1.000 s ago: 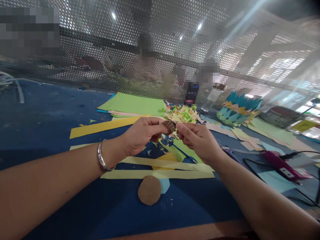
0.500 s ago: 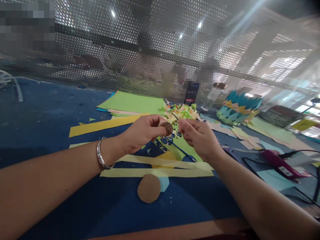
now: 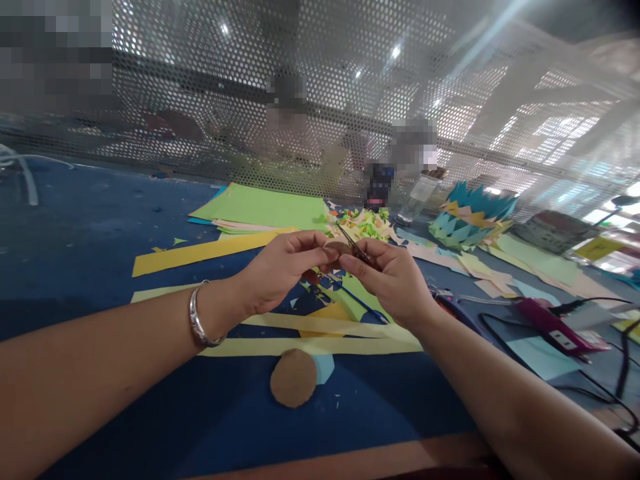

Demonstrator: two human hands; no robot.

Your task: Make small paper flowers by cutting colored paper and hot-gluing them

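Note:
My left hand (image 3: 283, 270) pinches a small brown cardboard disc (image 3: 338, 247) between thumb and fingers. My right hand (image 3: 393, 277) is closed on small dark scissors (image 3: 352, 241), whose thin blades point up and to the left, right beside the disc; the handles are mostly hidden by the fingers. The fingertips of both hands nearly meet. Below them, a larger cardboard disc (image 3: 293, 378) lies flat on the blue table, partly over a light blue paper piece (image 3: 325, 369). Pale yellow paper strips (image 3: 310, 346) stretch across the table under my wrists.
Paper scraps (image 3: 367, 223) are heaped beyond my hands, near a green paper stack (image 3: 275, 205). A glass bottle (image 3: 416, 197) and a paper crown (image 3: 473, 213) stand at the back right. A purple power strip (image 3: 557, 327) with black cables lies right. Perforated metal screen (image 3: 200, 133) behind.
My hands have come together, bringing the scissors up against the small disc. The disc has tilted and more of the scissors shows. The view has shifted slightly.

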